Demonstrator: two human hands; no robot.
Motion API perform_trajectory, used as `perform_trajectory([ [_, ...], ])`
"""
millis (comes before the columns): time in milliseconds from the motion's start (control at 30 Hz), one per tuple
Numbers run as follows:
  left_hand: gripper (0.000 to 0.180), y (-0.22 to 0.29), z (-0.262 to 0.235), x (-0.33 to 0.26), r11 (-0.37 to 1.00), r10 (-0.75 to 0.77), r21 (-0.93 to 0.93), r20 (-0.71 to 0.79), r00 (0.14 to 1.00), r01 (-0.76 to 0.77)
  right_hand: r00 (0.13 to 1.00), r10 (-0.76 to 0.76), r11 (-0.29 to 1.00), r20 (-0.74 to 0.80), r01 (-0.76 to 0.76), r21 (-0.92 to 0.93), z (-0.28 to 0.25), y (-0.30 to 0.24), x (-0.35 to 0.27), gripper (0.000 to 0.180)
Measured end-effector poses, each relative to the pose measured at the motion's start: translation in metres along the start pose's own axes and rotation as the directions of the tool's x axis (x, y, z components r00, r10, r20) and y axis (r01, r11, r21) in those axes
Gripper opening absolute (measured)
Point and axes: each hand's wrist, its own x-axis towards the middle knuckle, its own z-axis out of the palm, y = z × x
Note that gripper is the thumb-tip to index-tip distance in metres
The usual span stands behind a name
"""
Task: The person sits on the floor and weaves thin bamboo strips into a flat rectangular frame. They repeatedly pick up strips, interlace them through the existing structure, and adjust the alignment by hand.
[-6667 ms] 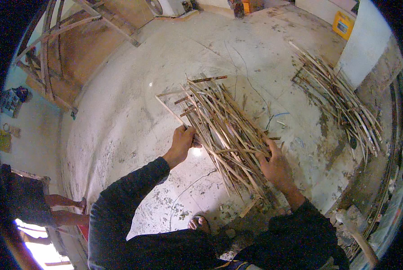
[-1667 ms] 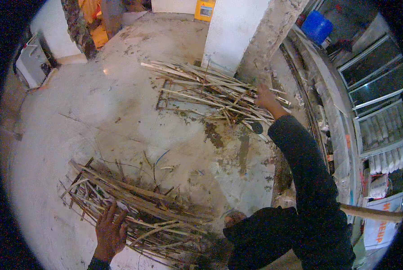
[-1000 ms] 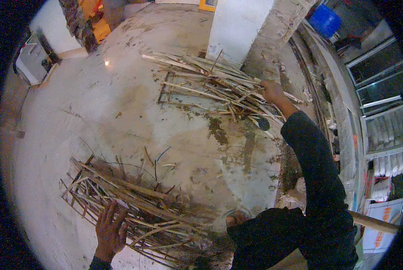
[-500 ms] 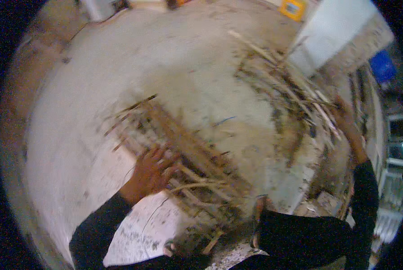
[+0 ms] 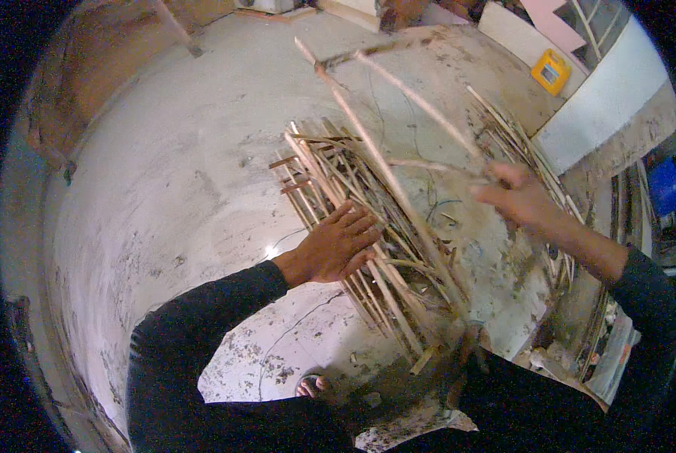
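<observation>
Across the concrete floor (image 5: 179,166), the left hand (image 5: 336,243) lies palm down on the middle pile of sticks (image 5: 389,283), its fingers stretched out and only slightly parted, gripping nothing that shows. That pile runs from the open floor down toward the person's feet, near the floor's near edge, and the left hand has stayed on it throughout the last couple of seconds

Above and to the right of this pile hangs a stick frame (image 5: 372,146) of long pieces joined by crosspieces, slanting over the pile. The right hand (image 5: 515,192) has its fingers closed around the frame's right side; blur hides how firmly. A second ago that hand was in the right-hand pile of sticks (image 5: 504,123); now it has swung back with the frame, so this piece is clear of that pile and held up between the two heaps

Farther right, a yellow jerrycan (image 5: 551,72) stands near the floor's far right corner, just beyond a white column (image 5: 609,90)
</observation>
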Motion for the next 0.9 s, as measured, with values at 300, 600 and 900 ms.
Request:
perform_trajectory([
  [300,0.069,0.001,-0.014,-0.039,1.000,0.022,-0.003,0.074,0.997,-0.022,0.965,0.151,0.907,0.216,-0.223,0.358,0.126,-0.030,0.047,0.026],
  [600,0.066,-0.002,-0.011,-0.046,0.999,0.006,0.031,0.088,0.996,-0.009,0.961,0.117,0.867,0.251,-0.222,0.446,0.150,0.021,0.090,0.027],
  [900,0.058,0.001,-0.027,-0.049,0.999,0.012,-0.037,0.100,0.995,-0.009,0.964,-0.193,0.948,0.183,0.231,-0.219,0.164,0.035,0.104,0.072],
])
